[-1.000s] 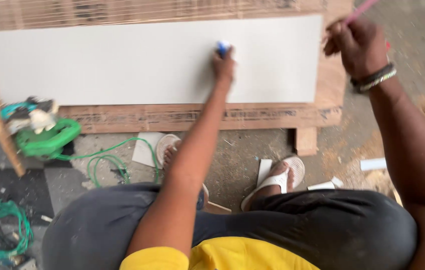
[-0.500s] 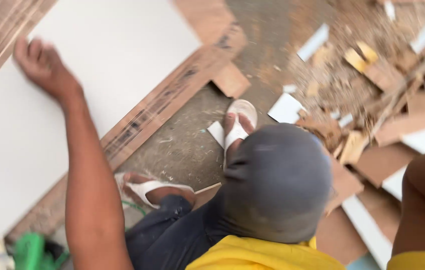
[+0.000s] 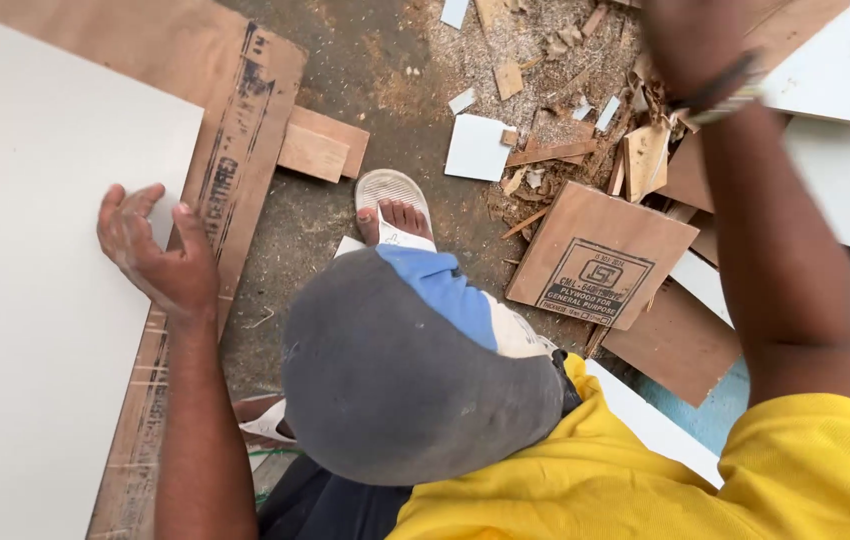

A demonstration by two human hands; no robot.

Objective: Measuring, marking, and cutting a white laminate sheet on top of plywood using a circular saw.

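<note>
Surroundings: A dusty concrete floor (image 3: 345, 90) lay under a litter of sawdust, wood chips and offcuts. A small square of plywood (image 3: 600, 255) with a printed stamp lay to the right of the person's knee, and a small white tile piece (image 3: 478, 147) lay just beyond it. Two short wood blocks (image 3: 320, 145) sat touching the edge of the brown plywood sheet (image 3: 235, 110).
In the way: The person's bent knee (image 3: 415, 370), in grey trousers, filled the middle of the view, with a foot in a white sandal (image 3: 392, 205) beyond it. A yellow shirt (image 3: 645, 470) covered the lower right.
White board: A large, plain, smooth white board (image 3: 35, 300) lay flat on the brown plywood sheet, at the left of the view, its right edge straight and clean.
Left hand: The left hand (image 3: 153, 250) rested on the right edge of the white board, fingers spread and loosely curled, gripping nothing.
Right hand: The right hand (image 3: 690, 45) was raised at the top right, well apart from the left, blurred; a bracelet (image 3: 720, 95) circled the wrist. Whether it held anything could not be told.
</note>
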